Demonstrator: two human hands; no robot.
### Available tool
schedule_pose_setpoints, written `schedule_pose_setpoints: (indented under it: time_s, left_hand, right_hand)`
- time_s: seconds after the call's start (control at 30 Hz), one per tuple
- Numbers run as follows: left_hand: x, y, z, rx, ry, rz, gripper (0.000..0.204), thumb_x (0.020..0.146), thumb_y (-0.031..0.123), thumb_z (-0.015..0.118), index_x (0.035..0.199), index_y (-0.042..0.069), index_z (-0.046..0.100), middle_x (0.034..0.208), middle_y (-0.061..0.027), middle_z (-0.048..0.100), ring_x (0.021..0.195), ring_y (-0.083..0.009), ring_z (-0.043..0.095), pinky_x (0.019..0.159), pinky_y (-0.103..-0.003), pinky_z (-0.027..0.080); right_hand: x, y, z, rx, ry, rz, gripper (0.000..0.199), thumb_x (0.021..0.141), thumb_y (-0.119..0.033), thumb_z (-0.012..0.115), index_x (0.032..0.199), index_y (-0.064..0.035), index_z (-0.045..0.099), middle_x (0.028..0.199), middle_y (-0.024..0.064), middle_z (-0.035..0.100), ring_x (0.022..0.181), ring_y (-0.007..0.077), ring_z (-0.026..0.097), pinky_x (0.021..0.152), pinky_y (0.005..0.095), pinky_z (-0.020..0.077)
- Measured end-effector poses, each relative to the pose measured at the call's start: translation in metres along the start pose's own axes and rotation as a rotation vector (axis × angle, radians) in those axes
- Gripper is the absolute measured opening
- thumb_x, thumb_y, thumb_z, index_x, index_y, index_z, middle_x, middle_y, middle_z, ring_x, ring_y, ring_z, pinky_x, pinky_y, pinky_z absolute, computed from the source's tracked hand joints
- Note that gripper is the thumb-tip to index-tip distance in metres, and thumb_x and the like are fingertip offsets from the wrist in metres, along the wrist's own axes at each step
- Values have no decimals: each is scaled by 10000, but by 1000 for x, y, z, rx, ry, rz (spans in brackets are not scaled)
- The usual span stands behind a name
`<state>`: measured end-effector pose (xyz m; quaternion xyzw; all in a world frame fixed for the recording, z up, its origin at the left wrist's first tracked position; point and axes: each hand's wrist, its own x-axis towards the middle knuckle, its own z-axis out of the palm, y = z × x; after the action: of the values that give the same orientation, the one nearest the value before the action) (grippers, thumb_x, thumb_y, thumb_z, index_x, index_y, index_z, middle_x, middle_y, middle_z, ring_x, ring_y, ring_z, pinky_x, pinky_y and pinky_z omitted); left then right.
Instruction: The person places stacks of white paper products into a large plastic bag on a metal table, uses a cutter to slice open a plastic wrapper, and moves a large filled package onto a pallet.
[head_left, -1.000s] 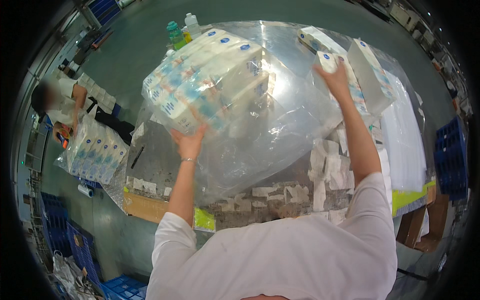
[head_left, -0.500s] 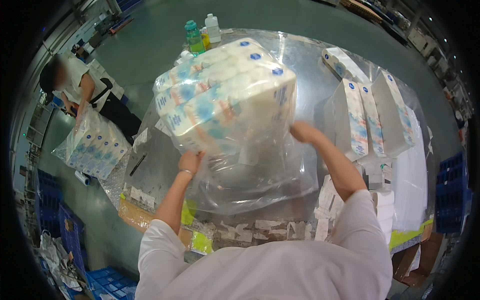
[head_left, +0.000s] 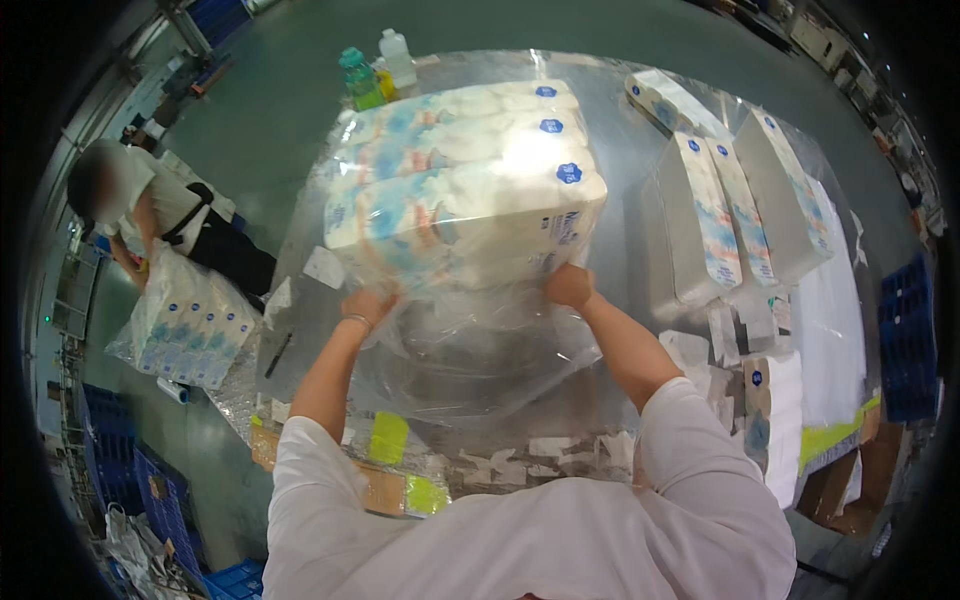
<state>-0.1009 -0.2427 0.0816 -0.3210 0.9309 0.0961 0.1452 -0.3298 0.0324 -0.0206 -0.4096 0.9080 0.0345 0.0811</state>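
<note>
Presently, left hand (head_left: 371,303) and right hand (head_left: 570,287) curled closed, gripping clear bag (head_left: 455,345) at near side; tissue packs (head_left: 450,205) inside, on table (head_left: 622,150). I judge film could tear or packs skew if pull goes uneven.

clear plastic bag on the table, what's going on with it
A person's left hand and right hand grip loose film along the near side of a clear plastic bag. Inside it, printed tissue packs lie side by side on the table. More tissue packs outside the bag sit to the right. Off to the left, a co-worker bends over another packed clear bag.
</note>
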Motion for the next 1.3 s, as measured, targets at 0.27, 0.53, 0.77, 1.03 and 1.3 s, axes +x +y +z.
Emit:
schedule_pose_setpoints:
  time_s: [0.27, 0.53, 0.77, 1.03, 1.3]
  left_hand:
    - [12, -19, 34, -99, -10, 6, 371, 775, 431, 553, 991, 137, 612, 1029, -125, 596, 963, -298, 554, 771, -409, 433]
    - [-85, -64, 117, -707, 159, 109, 303, 768, 253, 596, 866, -34, 594, 675, -133, 603, 558, -233, 549, 558, -344, 437]
    - [-201, -74, 138, -106, -93, 60, 353, 817, 303, 502, 825, -31, 615, 718, -157, 620, 648, -234, 599, 589, -368, 446]
    - [-215, 194, 93, -300, -427, 657, 272, 834, 254, 554, 915, -4, 586, 739, -104, 600, 683, -179, 568, 638, -282, 445]
    - [-235, 416, 190, -1047, -775, 431, 485, 919, 367, 358, 1234, 1, 410, 1152, -90, 512, 979, -173, 511, 848, -290, 400]
  right_hand:
    - [-81, 65, -17, 421, -52, 380, 279, 724, -181, 476, 933, -61, 616, 979, 169, 604, 935, 314, 571, 748, 411, 465]
    - [-289, 94, 37, 1124, 101, 651, 225, 754, -149, 459, 837, -4, 608, 647, 123, 602, 623, 223, 578, 601, 343, 454]
    - [-483, 185, 26, 531, 930, 1307, 238, 793, -185, 455, 940, -60, 594, 856, 143, 617, 799, 301, 581, 702, 384, 450]
    - [-547, 238, 4, 405, 247, 1330, 521, 868, -473, 314, 959, -43, 593, 881, 187, 617, 863, 359, 566, 756, 425, 431]
    - [-491, 149, 57, 1164, 638, 1070, 630, 797, -491, 523, 1154, 28, 497, 1134, 227, 501, 999, 288, 528, 824, 338, 415]
